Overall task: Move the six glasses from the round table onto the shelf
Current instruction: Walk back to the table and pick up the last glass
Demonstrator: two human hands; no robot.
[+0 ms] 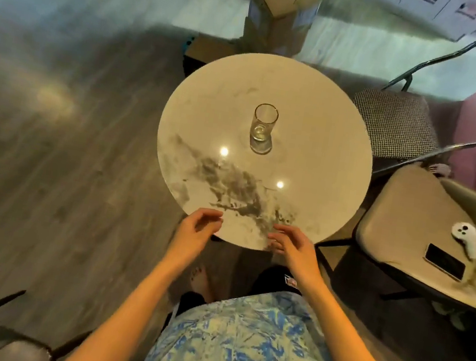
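Only one glass (263,128) shows on the round surface (316,115). It stands upright near the centre, long axis vertical, rim up. Left hand (199,227) and right hand (291,246) both hover at the near edge with fingers loosely curled, holding nothing and touching nothing. The glass lies straight ahead of them, away from the body, on a line that runs between the two hands and well apart from both. Neither hand is clearly nearer; call it even. My read: either hand reaches forward and wraps the side wall low, since a tall glass tips easily. The shelf is not in view.
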